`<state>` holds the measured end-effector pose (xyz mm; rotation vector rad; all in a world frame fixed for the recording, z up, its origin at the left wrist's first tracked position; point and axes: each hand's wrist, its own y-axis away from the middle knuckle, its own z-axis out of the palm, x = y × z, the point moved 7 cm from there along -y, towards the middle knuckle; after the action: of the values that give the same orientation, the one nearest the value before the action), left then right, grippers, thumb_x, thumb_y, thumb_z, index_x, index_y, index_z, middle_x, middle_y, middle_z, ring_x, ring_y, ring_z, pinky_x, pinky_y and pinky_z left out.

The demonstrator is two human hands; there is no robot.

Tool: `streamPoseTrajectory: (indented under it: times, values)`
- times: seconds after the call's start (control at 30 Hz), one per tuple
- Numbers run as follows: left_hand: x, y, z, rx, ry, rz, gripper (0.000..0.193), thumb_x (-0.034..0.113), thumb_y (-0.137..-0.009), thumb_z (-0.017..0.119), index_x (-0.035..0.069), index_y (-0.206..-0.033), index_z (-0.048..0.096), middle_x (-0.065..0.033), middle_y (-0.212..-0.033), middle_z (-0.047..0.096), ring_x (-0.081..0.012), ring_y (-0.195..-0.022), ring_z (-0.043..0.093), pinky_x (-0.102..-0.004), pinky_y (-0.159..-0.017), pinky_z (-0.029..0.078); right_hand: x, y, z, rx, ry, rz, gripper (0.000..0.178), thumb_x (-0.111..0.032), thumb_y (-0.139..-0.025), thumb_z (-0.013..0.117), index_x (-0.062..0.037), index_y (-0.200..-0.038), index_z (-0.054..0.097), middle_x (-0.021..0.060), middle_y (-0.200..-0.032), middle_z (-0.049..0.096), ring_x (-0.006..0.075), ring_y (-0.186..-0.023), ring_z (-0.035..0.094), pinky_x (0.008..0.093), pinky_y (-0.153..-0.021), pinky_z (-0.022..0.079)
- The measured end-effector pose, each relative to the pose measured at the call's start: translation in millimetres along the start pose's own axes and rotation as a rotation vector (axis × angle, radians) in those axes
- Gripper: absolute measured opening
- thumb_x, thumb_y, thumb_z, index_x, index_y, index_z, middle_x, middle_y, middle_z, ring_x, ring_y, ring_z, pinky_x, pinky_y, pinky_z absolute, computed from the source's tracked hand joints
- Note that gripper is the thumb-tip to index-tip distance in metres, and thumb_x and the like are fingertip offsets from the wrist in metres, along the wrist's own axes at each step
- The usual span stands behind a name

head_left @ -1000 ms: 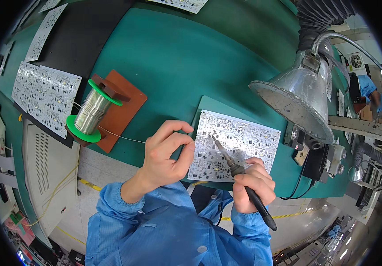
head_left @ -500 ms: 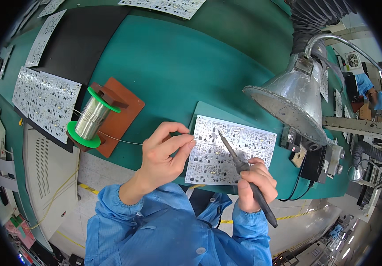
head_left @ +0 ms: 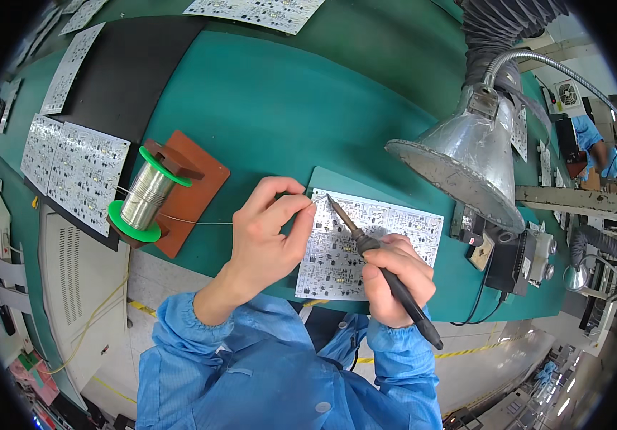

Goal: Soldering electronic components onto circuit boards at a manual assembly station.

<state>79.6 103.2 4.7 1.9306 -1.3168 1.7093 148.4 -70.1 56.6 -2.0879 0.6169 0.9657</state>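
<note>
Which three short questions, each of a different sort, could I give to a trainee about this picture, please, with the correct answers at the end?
1. What does the right hand hold?
a) a paintbrush
b) a soldering iron
c) a pair of scissors

2. True or false: the spool of wire stands to the right of the circuit board that the soldering iron is held over.

3. Fill in the missing word: in the picture, the soldering iron points at the circuit board near its upper ____ corner.

Key:
1. b
2. False: the spool of wire stands to the left of that board.
3. left
</note>
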Motion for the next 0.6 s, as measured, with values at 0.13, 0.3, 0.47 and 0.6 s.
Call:
streamPoseTrajectory:
  times: [0.13, 0.3, 0.47, 0.6]
  values:
    - [-1, 2, 0, -0.004, 0.0, 0.007, 0.009, -0.004, -0.078, 0.071, 0.0, -0.086, 0.069, -0.0067, -0.095, 0.063, -0.0065, -0.056, 0.05, -0.0224, -0.046, 0.036, -1, -1, 1, -0.019, 0.002, -0.01, 0.02, -0.016, -0.081, 0.072, 0.0023, -0.087, 0.065, 0.0122, -0.067, 0.064, 0.0268, -0.063, 0.062, 0.0436, -0.076, 0.049]
    - [-2, 1, 0, -0.006, 0.009, -0.009, 0.008, -0.004, -0.078, 0.071, 0.0, -0.085, 0.069, -0.007, -0.096, 0.063, -0.0055, -0.055, 0.049, -0.0218, -0.045, 0.035, -1, -2, 2, -0.02, -0.005, -0.009, 0.02, -0.016, -0.081, 0.072, 0.0023, -0.087, 0.065, 0.012, -0.067, 0.064, 0.0264, -0.063, 0.062, 0.0435, -0.075, 0.049]
    - [1, 3, -4, 0.008, 0.022, 0.009, 0.01, -0.006, -0.078, 0.069, 0.0, -0.086, 0.069, -0.007, -0.097, 0.063, -0.0032, -0.053, 0.047, -0.0209, -0.044, 0.033, -2, -1, -2, 0.013, -0.015, -0.01, 0.019, -0.015, -0.081, 0.072, 0.0022, -0.086, 0.065, 0.0109, -0.065, 0.062, 0.0247, -0.061, 0.059, 0.0433, -0.074, 0.049]
    - [4, 8, -7, -0.017, 0.05, -0.01, 0.009, -0.008, -0.078, 0.066, -0.001, -0.084, 0.066, -0.0076, -0.098, 0.063, -0.001, -0.05, 0.042, -0.0192, -0.043, 0.031, -5, 6, -18, 0.065, 0.013, -0.015, 0.016, -0.007, -0.075, 0.07, 0.0017, -0.087, 0.065, 0.0108, -0.064, 0.062, 0.0239, -0.059, 0.058, 0.0423, -0.074, 0.049]
